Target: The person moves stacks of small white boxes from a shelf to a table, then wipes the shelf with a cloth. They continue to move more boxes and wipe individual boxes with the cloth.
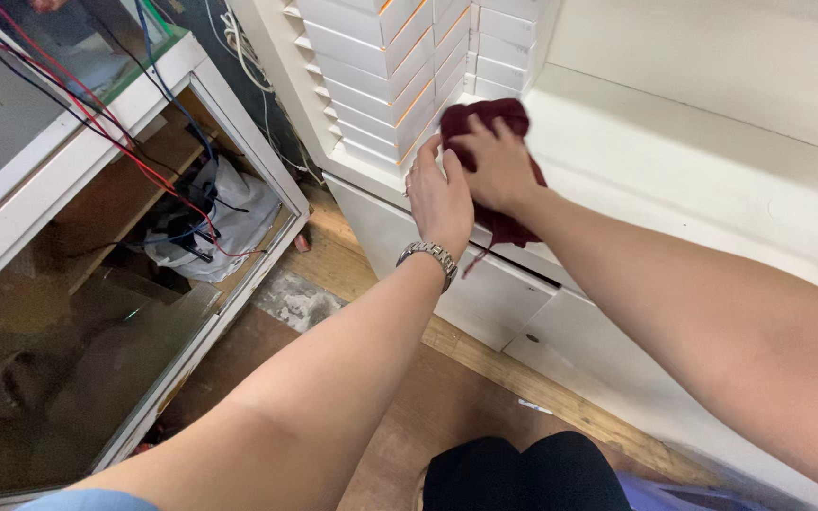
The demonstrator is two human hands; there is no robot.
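Right hand [496, 170] presses maroon cloth [485, 118] at shelf edge [371, 175]; left hand [439, 199] beside.

Single head-worn camera is looking steeply down and forward from close range, taking in both forearms, the white shelf ledge [674, 180] and the floor [428, 407] below.
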